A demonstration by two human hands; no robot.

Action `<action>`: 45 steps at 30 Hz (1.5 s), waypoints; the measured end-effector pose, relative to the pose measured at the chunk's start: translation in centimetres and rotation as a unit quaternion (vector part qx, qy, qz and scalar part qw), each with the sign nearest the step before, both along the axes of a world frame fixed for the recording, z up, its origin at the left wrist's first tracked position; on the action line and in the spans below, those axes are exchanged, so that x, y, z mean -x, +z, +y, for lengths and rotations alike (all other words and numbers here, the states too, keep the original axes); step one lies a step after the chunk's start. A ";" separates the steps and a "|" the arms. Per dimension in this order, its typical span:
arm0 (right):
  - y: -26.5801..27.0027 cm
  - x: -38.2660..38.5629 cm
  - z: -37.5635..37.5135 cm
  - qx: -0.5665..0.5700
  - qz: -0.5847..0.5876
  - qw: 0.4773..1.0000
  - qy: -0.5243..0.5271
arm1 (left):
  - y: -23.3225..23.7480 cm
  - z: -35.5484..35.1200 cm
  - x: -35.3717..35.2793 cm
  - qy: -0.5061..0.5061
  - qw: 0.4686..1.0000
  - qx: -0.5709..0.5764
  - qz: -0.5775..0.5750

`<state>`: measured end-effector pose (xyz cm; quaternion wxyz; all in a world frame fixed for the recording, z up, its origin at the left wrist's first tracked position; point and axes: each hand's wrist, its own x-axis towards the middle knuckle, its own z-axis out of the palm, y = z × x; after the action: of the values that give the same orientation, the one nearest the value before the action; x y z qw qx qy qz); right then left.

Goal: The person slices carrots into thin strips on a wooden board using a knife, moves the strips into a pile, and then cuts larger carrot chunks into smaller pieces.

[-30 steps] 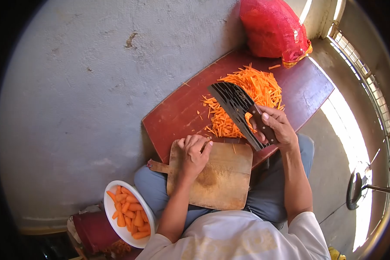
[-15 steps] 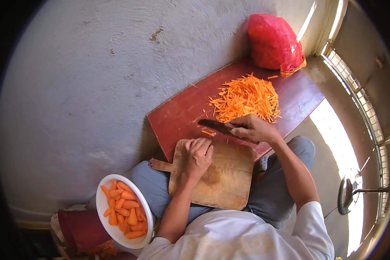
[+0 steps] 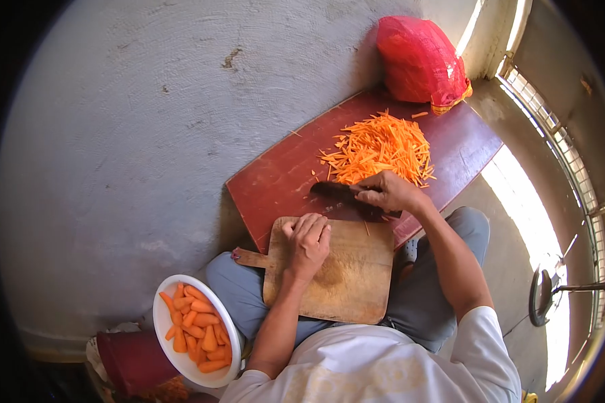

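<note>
A wooden cutting board (image 3: 356, 269) with a short handle rests across my lap, its far edge against the red tabletop. My left hand (image 3: 309, 245) lies on the board's far left part, fingers curled at the far edge. Gripped in my right hand (image 3: 390, 193) is a knife with a broad dark blade (image 3: 333, 191), held low over the tabletop between the board and a heap of carrot strips (image 3: 383, 149). The blade points left, its far side close to the heap's near edge. A thin carrot sliver (image 3: 367, 228) lies at the board's far edge.
A white bowl of peeled carrots (image 3: 165, 336) stands by my left leg, above a dark red bucket (image 3: 131, 363). At the far end of the red table (image 3: 269, 191) sits a red mesh sack (image 3: 420, 64). A wall (image 3: 128, 148) runs along the left.
My right hand has shifted slightly left, and the knife has moved with it. Carrot strips seen under the blade before are now out of sight. My left hand stays on the board.
</note>
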<state>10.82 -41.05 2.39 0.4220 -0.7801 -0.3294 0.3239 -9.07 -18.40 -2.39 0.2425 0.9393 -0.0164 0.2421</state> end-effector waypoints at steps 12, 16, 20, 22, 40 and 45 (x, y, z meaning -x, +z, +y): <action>-0.1 1.2 -3.1 -0.004 0.051 0.999 0.005 | 0.2 0.0 -0.4 0.000 1.000 -0.003 -0.018; -1.4 1.5 -3.0 -0.030 0.012 0.999 0.018 | 0.7 -0.2 -0.3 0.001 1.000 0.005 -0.008; -0.3 0.9 -3.8 -0.030 0.072 0.995 -0.063 | 1.0 -0.1 -0.3 -0.003 1.000 0.008 -0.003; -0.1 0.0 -4.2 -0.041 0.061 0.993 -0.090 | 1.0 -0.1 -0.4 -0.001 1.000 0.009 -0.006; 0.1 -0.1 -3.1 -0.015 0.100 0.995 -0.002 | 2.9 -0.1 -0.4 0.004 0.999 -0.012 -0.041; -0.6 -2.5 -4.5 -0.045 0.018 0.997 -0.064 | 2.6 0.2 -0.7 0.005 1.000 -0.013 -0.007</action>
<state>13.30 -45.51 1.81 0.4825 -0.7735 -0.2857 0.2954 -8.33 -18.17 0.24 0.2285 0.9408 -0.0164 0.2499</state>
